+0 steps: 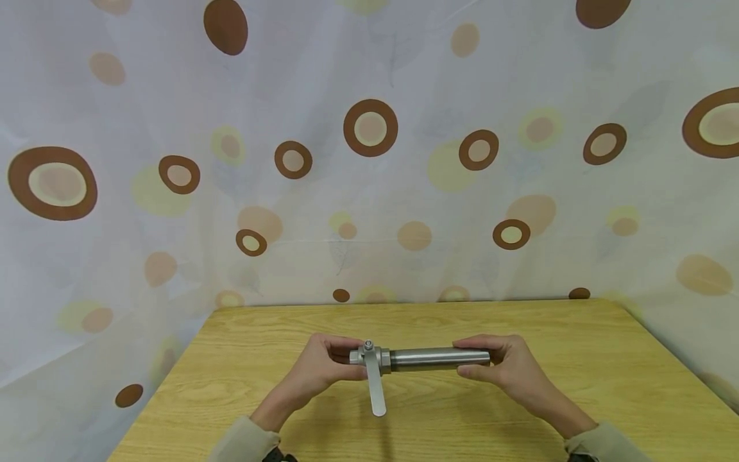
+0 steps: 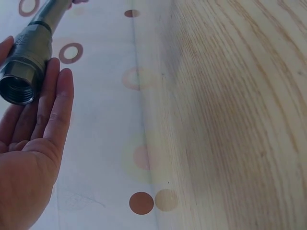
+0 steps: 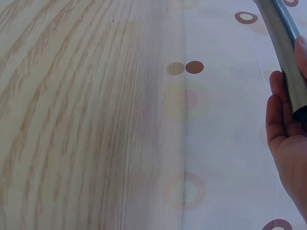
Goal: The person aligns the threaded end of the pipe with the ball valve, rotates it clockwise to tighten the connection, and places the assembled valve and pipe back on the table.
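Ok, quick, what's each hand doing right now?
Left hand: holding the valve between thumb and fingers.
Right hand: holding the pipe near its far end from the valve, also between thumb and fingers.

valve [image 1: 374,367] left of pipe [image 1: 427,359]

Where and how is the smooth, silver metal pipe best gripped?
Probably pinch the pipe near its free end, coming from the right with the right hand: that plain round stretch lies sideways, away from the silver metal valve and its flat grey lever.
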The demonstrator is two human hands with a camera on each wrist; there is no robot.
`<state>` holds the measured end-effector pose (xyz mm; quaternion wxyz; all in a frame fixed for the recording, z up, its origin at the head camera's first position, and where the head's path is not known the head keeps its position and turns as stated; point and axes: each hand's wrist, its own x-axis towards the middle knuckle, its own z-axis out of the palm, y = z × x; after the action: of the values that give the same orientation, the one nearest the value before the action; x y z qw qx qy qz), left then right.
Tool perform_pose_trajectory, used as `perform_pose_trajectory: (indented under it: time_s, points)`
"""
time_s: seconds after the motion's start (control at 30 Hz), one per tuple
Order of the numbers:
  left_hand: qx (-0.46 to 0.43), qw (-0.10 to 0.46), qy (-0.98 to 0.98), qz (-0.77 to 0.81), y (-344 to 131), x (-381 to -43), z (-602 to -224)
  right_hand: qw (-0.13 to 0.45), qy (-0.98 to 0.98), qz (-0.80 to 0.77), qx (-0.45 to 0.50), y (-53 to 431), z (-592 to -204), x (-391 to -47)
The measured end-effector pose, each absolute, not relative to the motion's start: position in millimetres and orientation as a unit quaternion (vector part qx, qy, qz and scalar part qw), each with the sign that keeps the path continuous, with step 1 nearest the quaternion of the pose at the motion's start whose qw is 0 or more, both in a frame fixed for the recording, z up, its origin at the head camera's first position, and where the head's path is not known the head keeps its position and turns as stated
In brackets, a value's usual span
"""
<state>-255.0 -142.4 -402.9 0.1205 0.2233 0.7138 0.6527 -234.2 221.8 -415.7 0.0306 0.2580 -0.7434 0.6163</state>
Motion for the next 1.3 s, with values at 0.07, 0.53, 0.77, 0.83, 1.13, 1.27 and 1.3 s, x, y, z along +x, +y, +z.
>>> perform_pose_trajectory:
  time_s: [0.07,0.53,0.77,0.83,1.13,1.27,1.3]
  points:
    - [0.223,0.118,0.715,0.652,-142.1,-255.1,-402.8,0.031,-0.745,0.615,0.258,221.5,-415.5,-234.2]
    - [0.217,0.117,0.711,0.658,-141.8,-254.6,-402.9,0.051,-0.747,0.611,0.258,218.9,-416.5,-232.0]
    - [0.214,0.115,0.713,0.657,-141.3,-253.3,-403.5,0.044,-0.741,0.619,0.257,218.5,-419.8,-231.9]
    - [0.215,0.113,0.714,0.657,-141.0,-253.1,-404.4,0.042,-0.739,0.621,0.258,218.7,-420.7,-231.5]
    - [0.215,0.111,0.715,0.656,-139.4,-253.8,-407.3,0.048,-0.741,0.617,0.261,219.7,-422.6,-232.2]
    - [0.214,0.11,0.715,0.657,-138.7,-254.0,-407.5,0.047,-0.743,0.615,0.258,219.9,-422.7,-233.0]
    - [0.215,0.11,0.715,0.656,-138.6,-254.1,-407.7,0.047,-0.744,0.615,0.257,220.0,-422.9,-233.2]
